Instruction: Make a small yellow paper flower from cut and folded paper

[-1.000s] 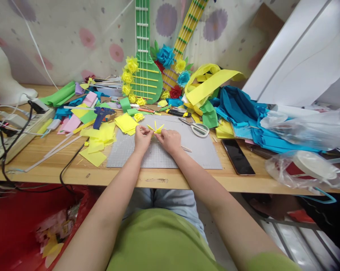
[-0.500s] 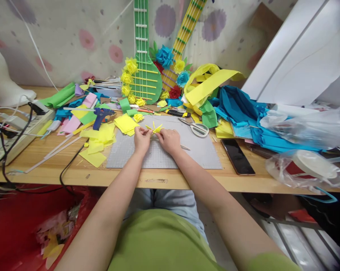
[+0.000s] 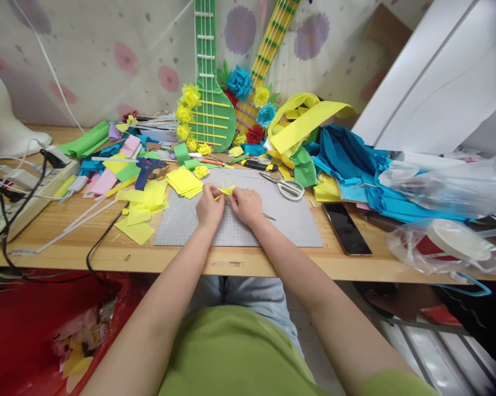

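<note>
Head view looks down on one person's two bare hands meeting over a single grey cutting mat at the middle of a wooden table. One small yellow paper piece with cut points sits between them just above the mat; the left hand pinches its left end with fingers closed, and the right hand nips its right end the same way, so both hands are clamped on that one piece, knuckles nearly touching.

At 2 o'clock from the hands, one pair of scissors lies on the mat's far edge. At 3 o'clock, off the mat, one dark phone lies flat on the wood. At 10 o'clock, one stack of yellow squares rests at the mat's corner, and further out the same way is one blue glue gun. At 9 o'clock loose yellow sheets are scattered, too overlapped to count.

At 12 o'clock two paper guitars lean on the wall: one green guitar and one yellow guitar, with paper flowers about their bodies. At far 9 o'clock sits one power strip
</note>
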